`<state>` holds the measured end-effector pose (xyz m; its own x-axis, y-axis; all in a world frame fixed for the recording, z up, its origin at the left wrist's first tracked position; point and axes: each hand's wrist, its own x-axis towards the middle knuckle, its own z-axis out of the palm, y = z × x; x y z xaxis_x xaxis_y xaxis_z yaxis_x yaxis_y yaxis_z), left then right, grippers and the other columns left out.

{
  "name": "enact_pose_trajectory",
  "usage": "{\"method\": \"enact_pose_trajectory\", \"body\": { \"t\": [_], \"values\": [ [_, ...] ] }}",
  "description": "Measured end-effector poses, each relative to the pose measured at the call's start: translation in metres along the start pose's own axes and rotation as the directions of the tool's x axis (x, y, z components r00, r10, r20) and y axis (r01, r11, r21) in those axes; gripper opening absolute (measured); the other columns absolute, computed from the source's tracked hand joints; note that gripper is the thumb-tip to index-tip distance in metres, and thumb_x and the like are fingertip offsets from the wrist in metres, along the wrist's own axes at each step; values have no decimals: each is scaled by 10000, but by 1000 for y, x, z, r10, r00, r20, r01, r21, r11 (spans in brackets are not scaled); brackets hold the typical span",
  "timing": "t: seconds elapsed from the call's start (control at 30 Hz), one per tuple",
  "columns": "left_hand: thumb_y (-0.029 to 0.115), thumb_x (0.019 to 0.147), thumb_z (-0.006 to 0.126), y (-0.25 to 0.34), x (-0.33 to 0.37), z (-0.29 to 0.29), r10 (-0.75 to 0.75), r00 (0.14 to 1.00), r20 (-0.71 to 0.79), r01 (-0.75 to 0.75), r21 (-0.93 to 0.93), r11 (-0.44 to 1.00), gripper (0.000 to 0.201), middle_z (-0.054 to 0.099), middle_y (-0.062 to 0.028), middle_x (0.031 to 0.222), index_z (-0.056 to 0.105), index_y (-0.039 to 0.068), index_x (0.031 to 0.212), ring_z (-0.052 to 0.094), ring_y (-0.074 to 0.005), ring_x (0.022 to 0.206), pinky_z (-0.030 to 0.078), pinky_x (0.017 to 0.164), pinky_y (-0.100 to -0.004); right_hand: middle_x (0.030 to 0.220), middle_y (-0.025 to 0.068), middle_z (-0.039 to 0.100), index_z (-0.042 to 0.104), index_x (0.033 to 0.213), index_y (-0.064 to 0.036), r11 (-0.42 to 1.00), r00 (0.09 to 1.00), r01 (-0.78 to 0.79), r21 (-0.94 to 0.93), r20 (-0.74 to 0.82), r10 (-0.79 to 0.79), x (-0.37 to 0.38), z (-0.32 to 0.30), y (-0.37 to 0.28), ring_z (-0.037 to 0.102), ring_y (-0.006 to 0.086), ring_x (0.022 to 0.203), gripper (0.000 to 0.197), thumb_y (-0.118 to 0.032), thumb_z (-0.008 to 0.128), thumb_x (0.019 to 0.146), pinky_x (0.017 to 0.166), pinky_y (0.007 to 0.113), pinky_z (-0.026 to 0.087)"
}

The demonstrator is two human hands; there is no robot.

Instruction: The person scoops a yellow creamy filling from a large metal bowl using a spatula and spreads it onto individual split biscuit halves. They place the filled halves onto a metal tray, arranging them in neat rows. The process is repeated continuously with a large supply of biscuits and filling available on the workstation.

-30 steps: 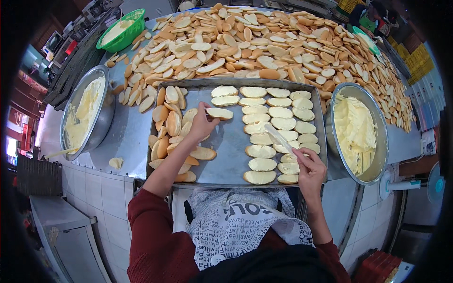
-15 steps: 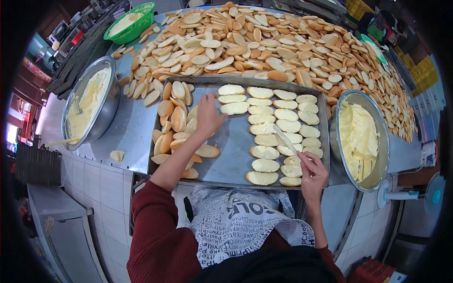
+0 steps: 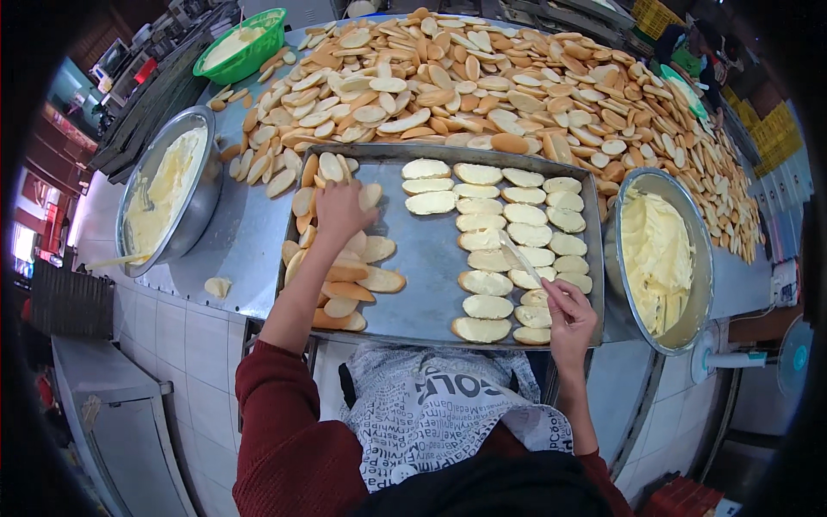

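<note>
A shallow metal tray [image 3: 426, 258] lies before me. Over the loose oval bread slices [image 3: 349, 271] on its left side is my left hand [image 3: 338, 213], fingers curled, gripping one bread slice [image 3: 370, 196] that sticks out past its thumb side. My right hand [image 3: 572, 317] is closed round the handle of a spreading knife [image 3: 522, 260]. The blade, pale with cream, points up and left over the rows of cream-coated bread slices [image 3: 485, 282] on the tray's right side. Its tip is close to a slice in the middle rows.
A steel bowl of pale cream [image 3: 610, 258] stands right of the tray, another steel bowl [image 3: 209, 202] left of it. A large heap of bread slices [image 3: 448, 86] spreads behind. A green basin [image 3: 265, 53] sits far left. A dab of cream [image 3: 218, 286] lies on the metal table [image 3: 245, 224].
My left hand has moved left from beside the coated rows to the loose slices and taken hold of one. My right hand and the knife have stayed almost in place.
</note>
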<state>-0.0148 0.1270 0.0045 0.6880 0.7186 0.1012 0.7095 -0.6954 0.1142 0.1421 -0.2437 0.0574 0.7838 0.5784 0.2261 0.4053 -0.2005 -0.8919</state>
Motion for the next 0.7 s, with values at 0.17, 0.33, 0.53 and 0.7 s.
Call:
{"method": "enact_pose_trajectory", "body": {
  "t": [0.17,0.33,0.53,0.7],
  "values": [
    [281,702,746,-3,60,-22,-36,922,-387,-92,-308,947,475,603,-163,1023,623,40,1092,592,-355,937,486,856,-415,932,17,622,715,1090,-95,1000,1000,-27,-9,-14,27,-1,-7,5,498,55,723,314,66,607,844,582,194,371],
    [75,733,671,1,139,-59,419,801,-429,-265,373,889,313,597,-114,1008,605,57,1039,565,-274,1013,479,866,-354,936,14,623,716,1087,-95,999,999,-36,29,-16,36,2,-4,3,494,57,725,306,63,609,847,580,195,366],
    [10,716,644,-5,180,-56,577,766,-283,-334,592,734,312,597,-89,987,571,76,1012,561,-250,1015,489,831,-350,954,26,626,716,1085,-89,996,997,-79,35,-22,80,-1,-6,9,510,61,755,294,56,615,849,596,195,375],
    [13,706,692,-26,165,-37,162,803,-574,-236,-57,970,427,588,-125,1007,507,-15,1090,560,-278,1029,487,846,-369,976,35,630,712,1092,-81,998,998,-55,43,-14,55,3,-6,12,540,66,817,283,45,613,858,657,192,409]
  ]
}}
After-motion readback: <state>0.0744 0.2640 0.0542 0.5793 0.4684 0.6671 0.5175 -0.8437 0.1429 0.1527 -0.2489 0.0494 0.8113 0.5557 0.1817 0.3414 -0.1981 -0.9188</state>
